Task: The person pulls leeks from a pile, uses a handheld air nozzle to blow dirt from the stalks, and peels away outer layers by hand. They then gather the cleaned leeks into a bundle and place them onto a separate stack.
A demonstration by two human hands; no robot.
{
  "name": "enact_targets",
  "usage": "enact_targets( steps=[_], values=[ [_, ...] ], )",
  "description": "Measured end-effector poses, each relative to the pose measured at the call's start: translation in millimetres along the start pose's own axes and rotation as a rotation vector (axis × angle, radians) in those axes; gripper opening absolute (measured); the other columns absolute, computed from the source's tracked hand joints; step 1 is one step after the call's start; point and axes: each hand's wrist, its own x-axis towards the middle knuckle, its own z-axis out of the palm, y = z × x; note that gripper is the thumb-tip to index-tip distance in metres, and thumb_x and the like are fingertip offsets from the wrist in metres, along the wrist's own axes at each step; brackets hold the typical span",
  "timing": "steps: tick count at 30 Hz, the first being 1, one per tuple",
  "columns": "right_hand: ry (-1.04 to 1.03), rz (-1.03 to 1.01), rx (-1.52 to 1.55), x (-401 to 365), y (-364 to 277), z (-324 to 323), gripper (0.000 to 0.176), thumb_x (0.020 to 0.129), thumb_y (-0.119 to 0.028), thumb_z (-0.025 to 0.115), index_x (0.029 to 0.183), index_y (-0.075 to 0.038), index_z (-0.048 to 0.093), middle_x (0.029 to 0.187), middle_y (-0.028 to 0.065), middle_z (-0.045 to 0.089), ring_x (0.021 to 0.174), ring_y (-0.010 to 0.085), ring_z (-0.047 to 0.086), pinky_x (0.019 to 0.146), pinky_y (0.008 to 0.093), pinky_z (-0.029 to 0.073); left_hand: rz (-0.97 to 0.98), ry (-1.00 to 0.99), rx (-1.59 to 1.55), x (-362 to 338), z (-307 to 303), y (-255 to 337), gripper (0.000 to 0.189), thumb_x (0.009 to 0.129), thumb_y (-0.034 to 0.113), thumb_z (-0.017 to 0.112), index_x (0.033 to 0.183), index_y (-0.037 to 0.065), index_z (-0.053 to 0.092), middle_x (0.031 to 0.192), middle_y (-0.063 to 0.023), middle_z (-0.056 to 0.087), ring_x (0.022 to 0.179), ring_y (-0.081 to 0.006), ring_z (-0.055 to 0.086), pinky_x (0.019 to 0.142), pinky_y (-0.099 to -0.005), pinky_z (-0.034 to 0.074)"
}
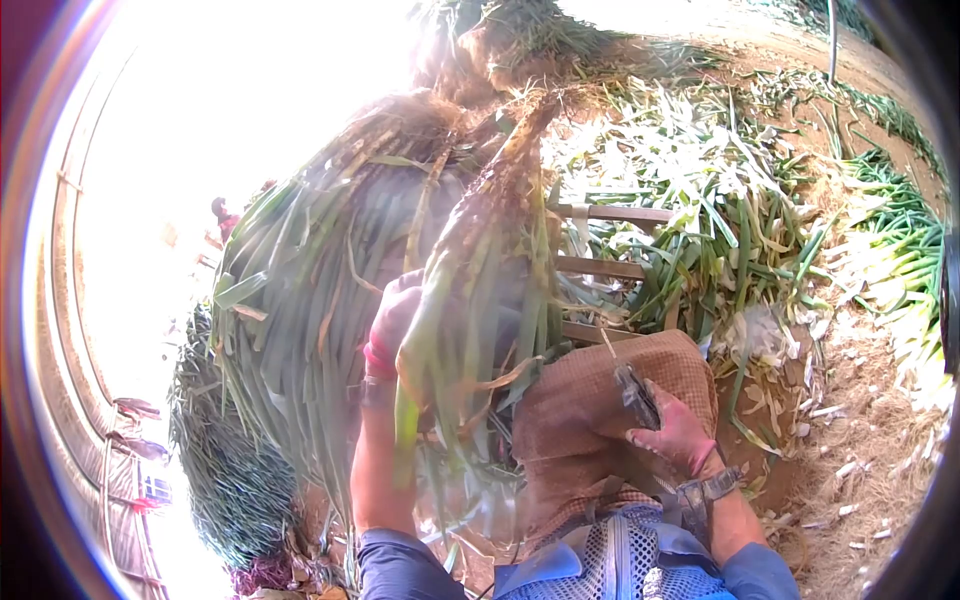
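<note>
My left hand (395, 315), in a pink glove, reaches in among long green onions (480, 240) and grips a bunch. Their dry, rooty ends point up and the leaves hang down over my fingers, partly hiding them. Just behind and to the left of that hand leans a big heap of green onions (300, 250). In its own pink glove, my right hand (675, 430) is closed around the dark handle of a knife (635, 395), held over my lap. The thin blade points up and away. A brown textured cloth (620, 380) covers my lap.
Wooden slats (610, 268) stick out beside my knees. Beyond them lies a pile of cut leaves and peelings (690, 190). At right are laid-out green onions (895, 220) and ground strewn with scraps (860, 480). Another bundle (230, 470) stands at lower left. A person (225, 215) is far left.
</note>
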Motion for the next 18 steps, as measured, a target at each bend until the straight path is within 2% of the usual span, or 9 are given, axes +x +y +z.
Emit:
enact_targets(
  steps=[4, 6, 8, 11, 13, 14, 16, 17, 18],
  values=[
    [-0.032, 0.019, 0.002, 1, 1, -2, 0.103, 0.082, -0.038, 0.085, 0.159, 0.011, 0.037, 0.156, 0.0333, 0.05, 0.147, 0.0413, 0.05, 0.123, 0.0405, 0.039, -0.084, -0.035, -0.138, 5, 19, 13, 0.035, 0.086, 0.014, 0.075, 0.112, -0.01, 0.073, 0.089, -0.0119, 0.077, 0.082, -0.0219, 0.075, 0.078, -0.0323, 0.06],
    [-0.017, -0.002, -0.048, 1, 2, -2, 0.102, 0.083, -0.039, 0.084, 0.159, 0.011, 0.037, 0.155, 0.0333, 0.051, 0.146, 0.0416, 0.05, 0.122, 0.0409, 0.04, -0.129, 0.047, 0.04, 7, 57, 34, 0.036, 0.086, 0.014, 0.076, 0.112, -0.01, 0.073, 0.088, -0.0121, 0.076, 0.079, -0.021, 0.074, 0.076, -0.0312, 0.059],
    [0.011, -0.013, -0.098, 0, 1, -2, 0.102, 0.083, -0.041, 0.083, 0.159, 0.01, 0.037, 0.155, 0.0332, 0.052, 0.145, 0.042, 0.051, 0.122, 0.0413, 0.04, -0.135, 0.037, 0.182, 11, 96, 56, 0.037, 0.082, 0.005, 0.072, 0.115, -0.01, 0.072, 0.088, -0.0104, 0.075, 0.078, -0.0158, 0.071, 0.071, -0.029, 0.057],
    [-0.05, 0.001, -0.068, -3, -5, -5, 0.1, 0.085, -0.045, 0.081, 0.159, 0.007, 0.039, 0.151, 0.0328, 0.055, 0.141, 0.0431, 0.055, 0.118, 0.0429, 0.043, -0.041, -0.045, 0.28, 27, 153, 69, 0.032, 0.08, 0.0, 0.071, 0.11, -0.011, 0.073, 0.096, -0.0078, 0.075, 0.082, -0.0144, 0.071, 0.074, -0.0297, 0.058],
    [-0.006, -0.018, -0.106, -4, 0, -4, 0.1, 0.086, -0.047, 0.08, 0.159, 0.007, 0.038, 0.15, 0.0325, 0.055, 0.14, 0.043, 0.056, 0.117, 0.0435, 0.044, 0.282, -0.111, 0.568, 43, 177, 54, 0.029, 0.078, 0.0, 0.072, 0.105, -0.01, 0.075, 0.105, -0.0096, 0.076, 0.088, -0.0177, 0.073, 0.08, -0.031, 0.058],
    [-0.003, -0.055, -0.144, -6, 3, -3, 0.1, 0.086, -0.049, 0.078, 0.16, 0.006, 0.038, 0.15, 0.0321, 0.056, 0.139, 0.0429, 0.057, 0.116, 0.0441, 0.045, 0.294, -0.157, 0.552, 49, 194, 51, 0.029, 0.078, 0.0, 0.072, 0.105, -0.01, 0.075, 0.105, -0.0096, 0.076, 0.088, -0.0177, 0.073, 0.08, -0.031, 0.058],
    [0.014, -0.013, -0.174, -8, 2, -3, 0.1, 0.087, -0.05, 0.076, 0.161, 0.005, 0.037, 0.149, 0.0318, 0.057, 0.137, 0.0433, 0.058, 0.115, 0.0447, 0.046, 0.635, -0.118, 0.848, 57, 229, 50, 0.027, 0.077, 0.001, 0.072, 0.102, -0.008, 0.077, 0.114, -0.0135, 0.075, 0.094, -0.0237, 0.074, 0.085, -0.0329, 0.059],
    [-0.013, -0.001, -0.209, -8, 2, -4, 0.1, 0.087, -0.051, 0.075, 0.161, 0.004, 0.037, 0.148, 0.0314, 0.057, 0.135, 0.0436, 0.059, 0.114, 0.0454, 0.047, 0.749, -0.156, 0.915, 59, 244, 52, 0.032, 0.075, 0.002, 0.073, 0.106, -0.006, 0.076, 0.115, -0.0175, 0.073, 0.098, -0.0312, 0.075, 0.087, -0.0357, 0.059],
    [0.013, 0.018, -0.201, -8, 5, -3, 0.1, 0.087, -0.051, 0.075, 0.161, 0.004, 0.037, 0.148, 0.0314, 0.057, 0.135, 0.0436, 0.059, 0.114, 0.0454, 0.047, 0.761, -0.185, 0.9, 65, 257, 46, 0.032, 0.075, 0.002, 0.073, 0.106, -0.006, 0.076, 0.115, -0.0175, 0.073, 0.098, -0.0312, 0.075, 0.087, -0.0357, 0.059]
  ],
)
